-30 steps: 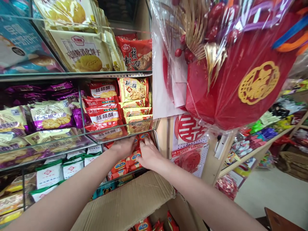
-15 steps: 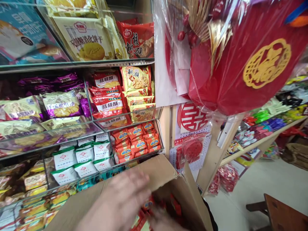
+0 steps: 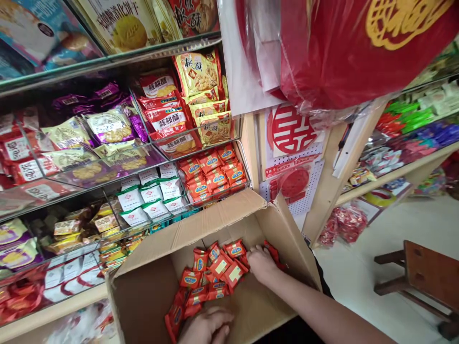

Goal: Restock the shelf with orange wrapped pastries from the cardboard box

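Perhaps bumping the carton's (image 3: pixel 147 286) edge spills packets (image 3: pixel 220 265); whether my left hand (image 3: pixel 208 326) or right hand (image 3: pixel 261 263) grips, I can't tell.

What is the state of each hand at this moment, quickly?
Left hand: loosely bent beside the red packets; cannot tell if holding any.
Right hand: down at the packets; fingertips partly hidden, grip cannot be told.

the box (image 3: pixel 256 303) gapes open on top; its far flap (image 3: pixel 199 228) stands before the wooden shelf (image 3: pixel 71 303).
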Tool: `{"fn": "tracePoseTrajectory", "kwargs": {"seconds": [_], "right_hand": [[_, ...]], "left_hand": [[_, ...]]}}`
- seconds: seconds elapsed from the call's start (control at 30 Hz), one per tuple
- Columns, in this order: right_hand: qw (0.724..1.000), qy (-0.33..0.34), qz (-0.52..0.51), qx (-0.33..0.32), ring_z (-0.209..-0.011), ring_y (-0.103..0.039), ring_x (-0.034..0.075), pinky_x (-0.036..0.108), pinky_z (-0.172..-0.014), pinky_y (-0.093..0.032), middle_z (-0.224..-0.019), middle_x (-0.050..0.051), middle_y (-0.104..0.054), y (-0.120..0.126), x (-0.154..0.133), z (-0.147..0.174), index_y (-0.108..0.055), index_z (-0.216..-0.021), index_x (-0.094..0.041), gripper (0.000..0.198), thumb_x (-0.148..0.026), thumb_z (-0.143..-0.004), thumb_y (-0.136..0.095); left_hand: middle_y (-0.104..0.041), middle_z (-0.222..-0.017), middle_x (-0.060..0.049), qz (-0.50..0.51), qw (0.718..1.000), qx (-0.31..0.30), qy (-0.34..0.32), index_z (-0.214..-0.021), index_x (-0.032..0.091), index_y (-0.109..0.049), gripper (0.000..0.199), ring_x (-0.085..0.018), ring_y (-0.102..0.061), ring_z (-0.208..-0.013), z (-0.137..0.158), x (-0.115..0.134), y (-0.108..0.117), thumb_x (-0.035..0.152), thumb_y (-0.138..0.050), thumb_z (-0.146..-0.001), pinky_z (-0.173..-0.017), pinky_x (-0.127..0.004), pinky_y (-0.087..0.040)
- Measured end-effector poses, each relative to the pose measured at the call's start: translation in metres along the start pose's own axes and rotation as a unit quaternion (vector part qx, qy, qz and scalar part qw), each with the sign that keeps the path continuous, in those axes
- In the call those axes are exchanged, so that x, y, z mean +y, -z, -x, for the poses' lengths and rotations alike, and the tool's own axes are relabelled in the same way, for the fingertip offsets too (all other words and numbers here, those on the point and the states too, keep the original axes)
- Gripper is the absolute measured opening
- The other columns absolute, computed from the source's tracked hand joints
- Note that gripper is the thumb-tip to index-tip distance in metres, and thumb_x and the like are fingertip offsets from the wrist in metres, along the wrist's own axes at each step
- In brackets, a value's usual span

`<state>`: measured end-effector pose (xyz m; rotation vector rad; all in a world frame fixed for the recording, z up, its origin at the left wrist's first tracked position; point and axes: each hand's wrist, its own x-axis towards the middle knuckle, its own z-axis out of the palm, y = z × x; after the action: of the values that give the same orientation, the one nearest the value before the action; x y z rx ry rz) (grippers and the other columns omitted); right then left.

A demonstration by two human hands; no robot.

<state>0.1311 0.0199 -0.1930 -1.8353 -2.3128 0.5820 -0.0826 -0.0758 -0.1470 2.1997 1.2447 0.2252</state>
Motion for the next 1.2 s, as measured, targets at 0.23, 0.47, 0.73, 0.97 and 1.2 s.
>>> {"fn": "tracePoseTrajectory", "kwargs": {"seconds": [0.23, 0.47, 0.73, 0.97, 1.2], "right_hand": [[0.964, 0.06, -0.256, 0.046, -0.08, -0.062, 0.017, 0.025, -0.071, -0.046, -0.086, 0.004, -0.068, 0.059, -0.014, 0.06, -0.062, -0.09, -0.017, 0.021, -0.037, -0.085, -0.054], [0.806, 0.047, -0.587, 0.06, -0.059, -0.054, 0.011, 0.023, -0.057, -0.043, -0.064, -0.002, -0.059, 0.112, -0.036, 0.098, -0.064, -0.08, -0.018, 0.039, -0.051, -0.086, -0.045], [0.797, 0.157, -0.574, 0.103, -0.082, -0.064, 0.018, 0.03, -0.068, -0.055, -0.094, 0.003, -0.068, 0.139, -0.047, 0.103, -0.063, -0.104, -0.025, 0.024, -0.034, -0.082, -0.059], [0.814, 0.428, -0.202, 0.336, -0.111, -0.05, 0.022, 0.039, -0.097, -0.047, -0.111, 0.009, -0.06, 0.152, -0.061, 0.103, -0.057, -0.109, -0.021, 0.033, -0.007, -0.079, -0.053], [0.816, 0.164, -0.543, 0.108, -0.075, -0.058, 0.011, 0.024, -0.066, -0.05, -0.088, 0.0, -0.058, 0.147, -0.061, 0.092, -0.052, -0.092, -0.024, 0.007, -0.029, -0.087, -0.052]], "left_hand": [[-0.058, -0.129, -0.009, 0.217, 0.963, 0.12, 0.108, -0.128, 0.027, -0.047, 0.052, -0.022, -0.056, -0.115, -0.007, 0.041, 0.009, 0.045, -0.055, -0.08, -0.099, -0.037, -0.046], [-0.072, -0.091, -0.004, 0.516, 0.834, 0.158, 0.115, -0.111, 0.02, -0.052, 0.052, -0.012, -0.063, -0.07, -0.031, 0.115, 0.045, 0.043, -0.072, -0.068, -0.054, -0.018, -0.053], [-0.068, -0.113, -0.002, 0.571, 0.773, 0.263, 0.084, -0.112, 0.028, -0.057, 0.056, -0.021, -0.063, -0.103, -0.032, 0.122, 0.065, 0.037, -0.079, -0.06, -0.082, -0.028, -0.055], [-0.066, -0.117, -0.005, 0.739, 0.633, 0.211, 0.098, -0.113, 0.023, -0.059, 0.034, -0.023, -0.054, -0.117, -0.028, 0.145, 0.086, 0.028, -0.063, -0.08, -0.098, -0.037, -0.047], [-0.067, -0.116, -0.005, 0.782, 0.589, 0.193, 0.065, -0.11, 0.023, -0.063, 0.028, -0.024, -0.054, -0.118, -0.034, 0.14, 0.097, 0.027, -0.056, -0.084, -0.104, -0.039, -0.04]]}}
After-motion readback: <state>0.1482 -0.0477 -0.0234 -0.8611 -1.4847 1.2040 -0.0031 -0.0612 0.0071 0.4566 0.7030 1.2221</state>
